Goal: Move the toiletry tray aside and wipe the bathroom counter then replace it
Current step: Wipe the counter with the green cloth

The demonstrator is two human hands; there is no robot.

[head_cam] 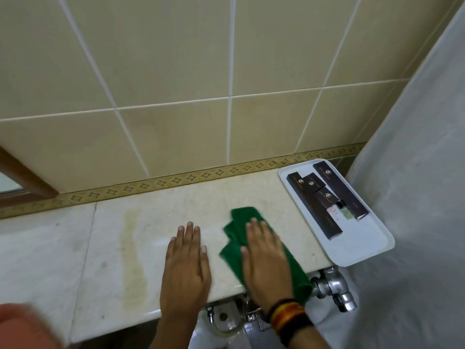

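Toiletry tray [359, 250]: white and flat, it sits at the far right end of the counter, beyond the right hand and apart from the cloth; its near corner hangs a little over the counter edge.
Tray contents: several dark boxes [324, 197] and what look like small sachets lie on it, none spilled.
Counter [156, 205]: pale marble slab under a tiled wall; the middle part, where both hands are, is free of objects.
Right hand [264, 258]: pressed flat, palm down, on a green cloth [241, 222]; the fingers are stretched, not curled, so it pushes the cloth and does not pinch it. A striped band is on the wrist.
Left hand [185, 268]: flat and empty on the bare counter, just beside the cloth on its left, touching nothing else.
Done, by my judgement: the tray is already moved aside, and wiping is in progress.
Left to do: a yellowish streak [130, 253] remains on the slab to the left of the left hand, well away from the cloth, so that area looks not yet wiped; after it, the tray must come back.
Caution: chrome taps [334, 288] stand just under the counter edge below the right hand, and the cloth end hangs near them.
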